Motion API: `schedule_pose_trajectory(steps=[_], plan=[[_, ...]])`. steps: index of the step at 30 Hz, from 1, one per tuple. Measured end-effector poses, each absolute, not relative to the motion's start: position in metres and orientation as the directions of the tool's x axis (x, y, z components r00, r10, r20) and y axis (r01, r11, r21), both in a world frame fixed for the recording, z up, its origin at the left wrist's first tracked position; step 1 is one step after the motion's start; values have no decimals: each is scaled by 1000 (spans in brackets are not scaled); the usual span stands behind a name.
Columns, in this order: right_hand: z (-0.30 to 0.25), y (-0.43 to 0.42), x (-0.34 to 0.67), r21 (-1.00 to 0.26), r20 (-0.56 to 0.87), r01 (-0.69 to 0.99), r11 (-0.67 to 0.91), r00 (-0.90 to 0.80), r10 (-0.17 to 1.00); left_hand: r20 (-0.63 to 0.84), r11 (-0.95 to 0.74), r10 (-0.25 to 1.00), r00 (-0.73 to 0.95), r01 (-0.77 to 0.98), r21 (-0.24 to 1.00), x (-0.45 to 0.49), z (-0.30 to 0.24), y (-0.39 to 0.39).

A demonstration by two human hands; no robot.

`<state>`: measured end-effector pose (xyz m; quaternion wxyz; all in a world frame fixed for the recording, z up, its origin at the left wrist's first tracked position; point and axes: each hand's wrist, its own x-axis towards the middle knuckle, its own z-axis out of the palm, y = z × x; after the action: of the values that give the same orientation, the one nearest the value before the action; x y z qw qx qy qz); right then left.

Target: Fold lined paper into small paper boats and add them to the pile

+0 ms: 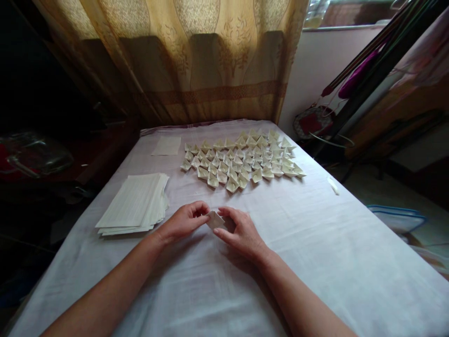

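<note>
Both my hands meet over the near middle of a table covered with a white cloth (315, 262). My left hand (184, 220) and my right hand (240, 231) are closed in a pinch on a small folded piece of white paper (214, 219), held between them just above the cloth. Farther back lies a spread of several small folded paper boats (242, 159). A stack of white paper sheets (135, 208) rests left of my left hand.
A single paper sheet (166, 146) lies at the back left of the table. A small white scrap (333, 186) sits near the right edge. A patterned curtain (196, 61) hangs behind. Dark furniture stands left; a slanted rack (372, 65) and a blue-rimmed object (400, 217) are right.
</note>
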<state>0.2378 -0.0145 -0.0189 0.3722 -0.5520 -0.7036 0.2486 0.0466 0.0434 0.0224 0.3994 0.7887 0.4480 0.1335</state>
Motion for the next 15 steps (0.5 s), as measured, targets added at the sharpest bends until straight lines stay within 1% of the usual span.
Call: schedule_pose_trajectory(steps=[1, 2, 3, 5, 7, 9, 10, 12, 13, 15], plan=[[-19, -16, 234, -777, 252, 572, 265, -103, 962, -120, -260, 825, 552, 559, 787, 48, 18, 39], [-19, -17, 231, -784, 264, 560, 268, -89, 960, -83, -201, 847, 525, 461, 864, 49, 15, 35], [-20, -17, 229, -783, 290, 557, 277, -67, 955, -54, -176, 864, 500, 401, 899, 50, 11, 32], [-21, -17, 226, -742, 378, 585, 327, -37, 925, 44, -243, 888, 458, 385, 890, 51, 5, 26], [-20, -16, 226, -641, 469, 659, 393, -70, 881, 201, -400, 884, 421, 460, 793, 49, 3, 21], [-18, -15, 228, -494, 523, 743, 452, -162, 837, 356, -552, 830, 429, 549, 627, 45, 3, 15], [-17, -16, 229, -415, 537, 775, 476, -214, 816, 408, -612, 791, 457, 583, 534, 43, 3, 12], [-14, -17, 228, -286, 543, 809, 514, -305, 782, 452, -699, 710, 540, 616, 363, 38, 3, 5], [-14, -18, 226, -245, 534, 814, 526, -339, 774, 456, -726, 678, 577, 621, 294, 36, 2, 1], [-14, -22, 223, -222, 500, 816, 534, -375, 780, 464, -752, 637, 615, 629, 199, 33, -1, -7]])
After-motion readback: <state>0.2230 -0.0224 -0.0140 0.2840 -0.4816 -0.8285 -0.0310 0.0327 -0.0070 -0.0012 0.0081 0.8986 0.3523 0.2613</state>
